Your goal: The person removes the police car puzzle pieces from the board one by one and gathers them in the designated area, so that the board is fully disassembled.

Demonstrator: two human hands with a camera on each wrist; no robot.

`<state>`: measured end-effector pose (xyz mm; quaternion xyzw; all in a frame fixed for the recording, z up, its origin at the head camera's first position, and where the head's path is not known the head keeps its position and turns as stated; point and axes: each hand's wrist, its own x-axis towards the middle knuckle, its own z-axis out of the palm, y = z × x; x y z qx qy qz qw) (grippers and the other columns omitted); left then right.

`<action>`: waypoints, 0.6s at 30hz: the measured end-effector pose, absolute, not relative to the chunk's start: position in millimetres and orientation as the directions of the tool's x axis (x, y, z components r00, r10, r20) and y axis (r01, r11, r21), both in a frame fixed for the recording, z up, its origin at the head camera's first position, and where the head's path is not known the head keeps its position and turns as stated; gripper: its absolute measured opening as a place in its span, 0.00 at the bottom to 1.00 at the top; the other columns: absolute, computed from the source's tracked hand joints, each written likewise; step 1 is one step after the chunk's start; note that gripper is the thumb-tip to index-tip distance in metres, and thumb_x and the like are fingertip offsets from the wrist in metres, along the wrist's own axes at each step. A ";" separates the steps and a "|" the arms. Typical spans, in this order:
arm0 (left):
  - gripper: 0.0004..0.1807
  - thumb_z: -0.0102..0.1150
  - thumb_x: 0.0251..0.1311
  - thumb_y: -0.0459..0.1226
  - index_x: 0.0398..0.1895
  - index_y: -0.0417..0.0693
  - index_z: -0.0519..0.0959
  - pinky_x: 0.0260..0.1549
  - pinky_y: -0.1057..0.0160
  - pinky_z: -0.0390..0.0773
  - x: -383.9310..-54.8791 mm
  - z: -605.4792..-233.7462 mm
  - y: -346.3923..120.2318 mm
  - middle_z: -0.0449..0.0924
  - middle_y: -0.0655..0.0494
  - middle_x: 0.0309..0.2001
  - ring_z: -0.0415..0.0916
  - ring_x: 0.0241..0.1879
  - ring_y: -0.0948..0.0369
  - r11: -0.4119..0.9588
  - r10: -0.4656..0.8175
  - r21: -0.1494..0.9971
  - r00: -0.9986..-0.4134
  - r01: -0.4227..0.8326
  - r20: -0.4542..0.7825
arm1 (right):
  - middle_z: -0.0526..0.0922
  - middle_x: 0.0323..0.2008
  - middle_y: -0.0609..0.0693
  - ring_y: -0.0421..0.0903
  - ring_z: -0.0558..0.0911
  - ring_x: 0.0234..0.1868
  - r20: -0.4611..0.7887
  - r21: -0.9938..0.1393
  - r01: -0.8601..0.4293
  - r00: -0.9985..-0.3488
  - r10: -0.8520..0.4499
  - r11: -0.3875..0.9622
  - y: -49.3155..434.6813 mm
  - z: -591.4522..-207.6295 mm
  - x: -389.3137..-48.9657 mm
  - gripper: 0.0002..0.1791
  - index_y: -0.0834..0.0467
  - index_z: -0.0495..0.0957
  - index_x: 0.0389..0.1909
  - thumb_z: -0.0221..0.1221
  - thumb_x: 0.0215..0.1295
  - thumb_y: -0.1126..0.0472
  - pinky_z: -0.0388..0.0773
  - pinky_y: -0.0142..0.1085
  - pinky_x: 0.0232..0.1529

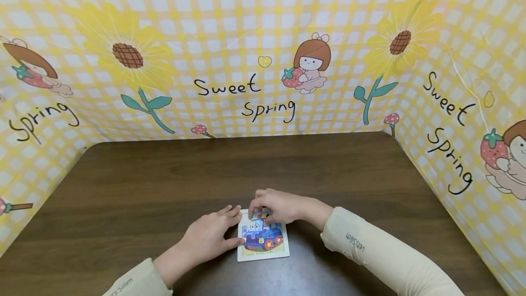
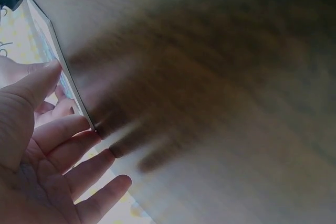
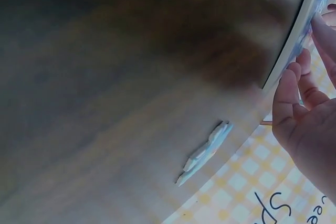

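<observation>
A small jigsaw puzzle in a white frame [image 1: 269, 257] lies on the table, its picture a blue cartoon vehicle with eyes and red-and-yellow wheels. My left hand [image 1: 209, 236] rests along the frame's left side, fingers extended, fingertips at the upper left edge and thumb over the side. From above, my right hand [image 1: 277, 205] reaches over the top part with bent fingers. Its thumb and fingers pinch a puzzle piece [image 1: 260, 216] with coloured stripes at the top of the picture. In the right wrist view, pale loose puzzle pieces [image 3: 202, 153] lie on the table beyond the frame.
The dark wooden table [image 1: 172, 172] reaches back to a yellow checked cloth [image 1: 230, 49] that hangs behind it and at both sides. Printed flowers, figures and lettering cover the cloth.
</observation>
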<state>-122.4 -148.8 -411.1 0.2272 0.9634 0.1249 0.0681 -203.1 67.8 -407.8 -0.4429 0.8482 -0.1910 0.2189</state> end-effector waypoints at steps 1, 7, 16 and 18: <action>0.36 0.69 0.55 0.55 0.61 0.43 0.79 0.52 0.45 0.80 -122.3 -411.3 -148.9 0.75 0.49 0.66 0.72 0.67 0.49 0.867 0.453 0.271 -0.888 0.418 -0.077 | 0.75 0.43 0.44 0.39 0.73 0.46 -0.201 -0.513 -0.671 -0.513 -0.834 0.536 67.7 -408.1 -202.6 0.17 0.45 0.81 0.49 0.67 0.62 0.64 0.71 0.29 0.49; 0.35 0.69 0.55 0.55 0.62 0.44 0.79 0.54 0.44 0.79 -122.5 -412.2 -149.1 0.75 0.49 0.67 0.72 0.68 0.49 0.867 0.452 0.281 -0.887 0.412 -0.092 | 0.75 0.45 0.44 0.39 0.73 0.45 -0.185 -0.532 -0.664 -0.514 -0.837 0.525 69.4 -409.5 -200.6 0.19 0.47 0.79 0.53 0.66 0.64 0.65 0.73 0.29 0.49; 0.35 0.69 0.55 0.54 0.61 0.42 0.79 0.54 0.44 0.79 -122.7 -411.3 -148.9 0.75 0.48 0.66 0.72 0.67 0.48 0.861 0.462 0.277 -0.884 0.427 -0.072 | 0.76 0.39 0.47 0.41 0.73 0.35 -0.138 -0.619 -0.613 -0.530 -0.837 0.490 73.4 -410.2 -203.9 0.14 0.53 0.80 0.49 0.62 0.66 0.70 0.72 0.26 0.39; 0.35 0.69 0.55 0.54 0.61 0.42 0.79 0.54 0.45 0.79 -123.0 -411.4 -148.9 0.75 0.48 0.66 0.72 0.67 0.48 0.860 0.464 0.273 -0.883 0.430 -0.068 | 0.77 0.38 0.48 0.40 0.73 0.35 -0.128 -0.636 -0.605 -0.529 -0.839 0.479 73.7 -409.6 -204.9 0.12 0.53 0.80 0.47 0.61 0.66 0.70 0.72 0.26 0.39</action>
